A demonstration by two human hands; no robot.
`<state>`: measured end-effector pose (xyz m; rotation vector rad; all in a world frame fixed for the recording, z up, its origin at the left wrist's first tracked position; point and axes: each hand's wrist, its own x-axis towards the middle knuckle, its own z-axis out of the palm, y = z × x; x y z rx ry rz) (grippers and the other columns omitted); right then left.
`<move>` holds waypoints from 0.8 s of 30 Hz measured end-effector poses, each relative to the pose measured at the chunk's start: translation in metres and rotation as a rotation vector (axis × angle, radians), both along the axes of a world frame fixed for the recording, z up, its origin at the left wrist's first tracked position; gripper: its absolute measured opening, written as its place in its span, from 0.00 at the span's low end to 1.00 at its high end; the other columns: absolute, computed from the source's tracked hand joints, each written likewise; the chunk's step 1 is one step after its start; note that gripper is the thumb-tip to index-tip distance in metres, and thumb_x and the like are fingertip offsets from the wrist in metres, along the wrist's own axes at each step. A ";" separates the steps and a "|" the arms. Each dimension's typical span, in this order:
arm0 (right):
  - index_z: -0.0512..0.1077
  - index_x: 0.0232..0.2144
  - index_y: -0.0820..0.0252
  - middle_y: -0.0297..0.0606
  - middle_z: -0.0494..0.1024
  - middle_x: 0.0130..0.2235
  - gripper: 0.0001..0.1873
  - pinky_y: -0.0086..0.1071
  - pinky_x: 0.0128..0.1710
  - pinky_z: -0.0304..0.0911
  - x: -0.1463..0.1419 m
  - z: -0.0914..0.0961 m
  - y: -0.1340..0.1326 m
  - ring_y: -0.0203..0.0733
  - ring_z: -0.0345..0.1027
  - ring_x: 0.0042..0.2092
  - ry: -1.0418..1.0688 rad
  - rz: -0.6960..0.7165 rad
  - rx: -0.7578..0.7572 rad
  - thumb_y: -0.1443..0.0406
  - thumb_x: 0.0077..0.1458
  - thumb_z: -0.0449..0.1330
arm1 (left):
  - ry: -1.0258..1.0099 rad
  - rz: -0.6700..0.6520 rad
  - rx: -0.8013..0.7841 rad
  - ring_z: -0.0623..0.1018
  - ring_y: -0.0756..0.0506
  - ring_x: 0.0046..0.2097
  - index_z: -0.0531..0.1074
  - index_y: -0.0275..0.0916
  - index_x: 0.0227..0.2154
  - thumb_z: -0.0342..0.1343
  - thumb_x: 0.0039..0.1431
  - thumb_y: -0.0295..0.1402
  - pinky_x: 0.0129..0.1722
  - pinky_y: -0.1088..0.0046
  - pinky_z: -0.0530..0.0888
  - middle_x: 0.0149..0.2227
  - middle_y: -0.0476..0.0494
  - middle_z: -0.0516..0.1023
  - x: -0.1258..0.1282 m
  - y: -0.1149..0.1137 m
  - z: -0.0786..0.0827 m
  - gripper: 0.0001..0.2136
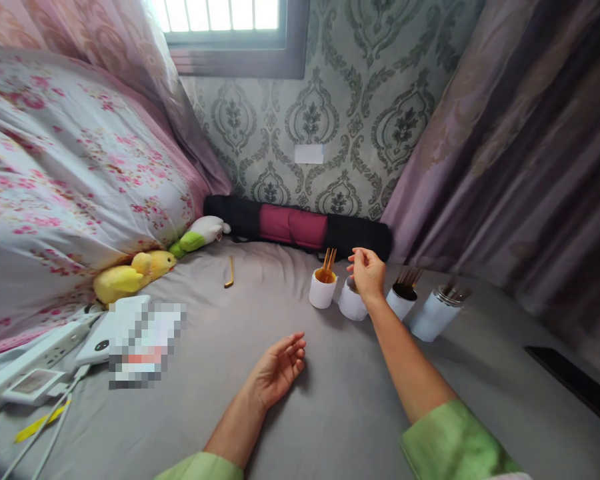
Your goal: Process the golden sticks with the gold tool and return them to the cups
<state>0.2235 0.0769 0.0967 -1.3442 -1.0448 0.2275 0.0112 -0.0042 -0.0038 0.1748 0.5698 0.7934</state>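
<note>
My right hand [369, 272] is over the second white cup [353, 303], its fingers curled together in front of the rim. Whatever the fingers may hold is hidden, as is most of that cup's mouth. To its left stands a white cup with a yellow inside [323, 293], with several thin sticks [329, 263] upright in it. Right of my wrist are a dark-mouthed cup [401, 303] and a taller, tilted-looking container [433, 320], both with brown sticks. My left hand [283, 367] rests palm up on the grey sheet, fingers loosely bent and apart, nothing in it.
A small golf-club-shaped stick [230, 273] lies on the grey sheet [205, 413]. Plush toys [130, 273], a power strip [40, 360] with cables and a white device [115, 327] are at left. A black-and-maroon bag [295, 225] lies along the wall; a phone-like black slab [575, 380] is right.
</note>
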 end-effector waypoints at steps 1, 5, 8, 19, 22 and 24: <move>0.69 0.36 0.64 0.37 0.73 0.28 0.19 0.23 0.15 0.57 -0.001 -0.001 -0.003 0.32 0.65 0.22 0.032 0.002 -0.002 0.55 0.51 0.50 | 0.001 0.001 0.002 0.72 0.53 0.26 0.69 0.30 0.36 0.53 0.52 0.24 0.24 0.80 0.70 0.28 0.43 0.74 0.000 0.000 0.000 0.07; 0.68 0.35 0.63 0.36 0.72 0.27 0.19 0.22 0.15 0.57 -0.003 -0.007 -0.012 0.31 0.64 0.21 0.148 0.002 -0.003 0.54 0.50 0.51 | 0.007 -0.002 0.007 0.72 0.54 0.26 0.69 0.30 0.36 0.53 0.52 0.24 0.24 0.81 0.69 0.28 0.43 0.74 -0.001 -0.001 0.000 0.08; 0.68 0.34 0.63 0.35 0.71 0.27 0.19 0.22 0.15 0.58 -0.004 -0.011 -0.019 0.31 0.64 0.21 0.212 -0.004 -0.004 0.53 0.49 0.51 | 0.015 0.003 0.008 0.72 0.54 0.26 0.69 0.30 0.36 0.54 0.51 0.23 0.24 0.81 0.69 0.28 0.44 0.74 -0.001 -0.002 0.002 0.08; 0.67 0.31 0.62 0.32 0.69 0.24 0.17 0.22 0.14 0.56 -0.020 -0.035 -0.042 0.30 0.63 0.21 0.397 0.019 -0.032 0.54 0.48 0.53 | 0.012 0.010 -0.001 0.72 0.54 0.25 0.69 0.30 0.35 0.52 0.52 0.22 0.24 0.80 0.70 0.28 0.42 0.74 -0.001 -0.002 0.004 0.07; 0.67 0.30 0.62 0.32 0.69 0.24 0.17 0.22 0.14 0.56 -0.026 -0.040 -0.046 0.29 0.63 0.20 0.432 0.033 -0.060 0.54 0.48 0.53 | 0.010 0.008 0.005 0.73 0.54 0.25 0.69 0.30 0.35 0.52 0.52 0.22 0.24 0.80 0.70 0.28 0.42 0.74 -0.002 -0.002 0.004 0.07; 0.67 0.31 0.62 0.32 0.69 0.23 0.17 0.22 0.14 0.57 -0.029 -0.043 -0.048 0.30 0.63 0.20 0.442 0.034 -0.078 0.53 0.48 0.53 | 0.011 0.007 0.010 0.73 0.54 0.25 0.69 0.30 0.35 0.52 0.52 0.22 0.24 0.80 0.70 0.28 0.43 0.74 -0.002 -0.002 0.003 0.07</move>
